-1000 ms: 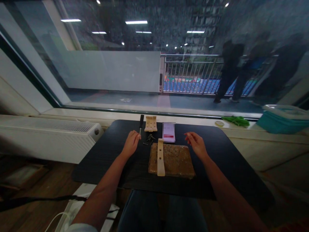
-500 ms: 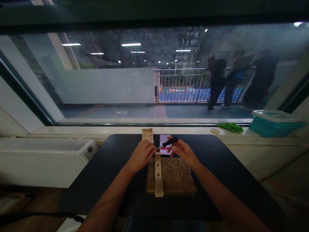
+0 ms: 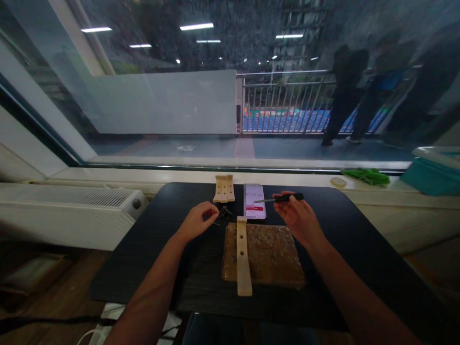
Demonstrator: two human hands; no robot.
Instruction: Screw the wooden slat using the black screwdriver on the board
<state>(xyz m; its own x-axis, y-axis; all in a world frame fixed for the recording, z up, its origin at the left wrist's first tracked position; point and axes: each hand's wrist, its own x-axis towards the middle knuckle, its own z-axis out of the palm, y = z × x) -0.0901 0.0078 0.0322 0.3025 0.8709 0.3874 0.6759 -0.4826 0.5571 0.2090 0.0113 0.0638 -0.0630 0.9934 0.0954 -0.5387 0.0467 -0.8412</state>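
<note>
Right hand (image 3: 299, 219) grips screwdriver (image 3: 282, 198)
Left hand (image 3: 196, 222) curls beside the screws (image 3: 224, 211) — whether holding one, I can't tell.

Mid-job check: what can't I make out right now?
All in the head view:
Screws: their number; small and overlapping.
Left hand: whether its fingertips pinch a screw; too small.
Screwdriver: tip shape; too small.
Phone: on-screen text; blurred.
Block: the surface under the wooden bar; covered.
Teal box: its right end; cut off by the picture's edge.
</note>
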